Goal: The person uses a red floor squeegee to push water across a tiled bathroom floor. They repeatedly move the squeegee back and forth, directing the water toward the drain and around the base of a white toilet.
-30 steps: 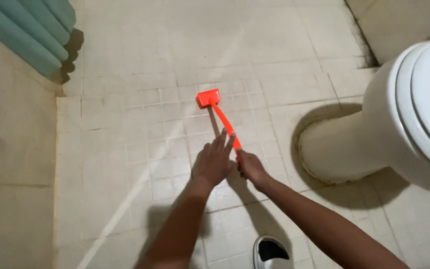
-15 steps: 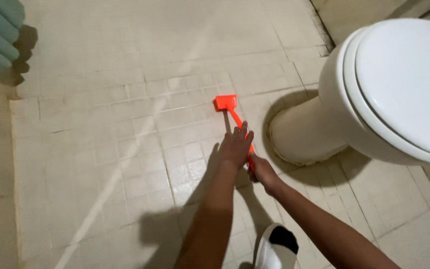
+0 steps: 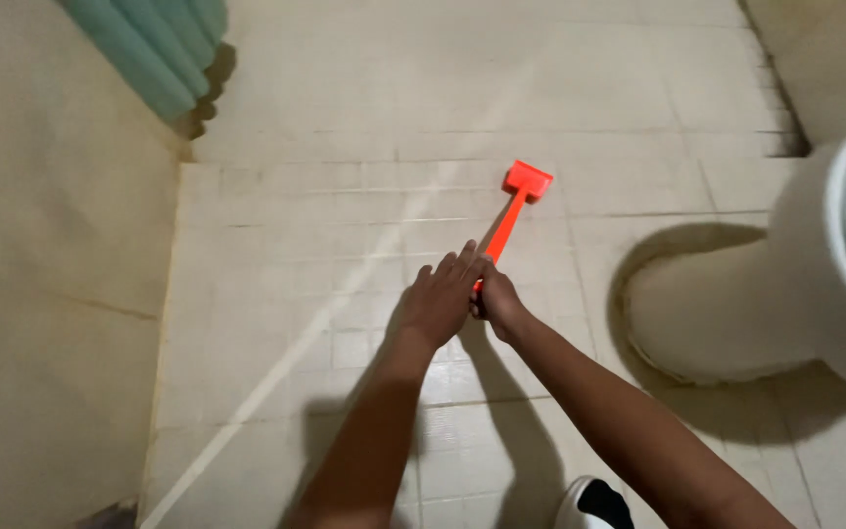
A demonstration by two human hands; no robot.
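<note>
- pale tiled floor (image 3: 345,225) fills most of the view, bit grimy along the grout
- white toilet (image 3: 795,294) sits off to the right, base on the tiles
- teal curtain (image 3: 154,49) hangs top left
- left hand (image 3: 438,302) lies over the handle, fingers (image 3: 462,260) stretched fairly flat
- right hand (image 3: 496,302) is wrapped tight around the handle end
- orange brush (image 3: 513,211) points away, head down on the floor
- shoe tip (image 3: 594,504) at the bottom edge
</note>
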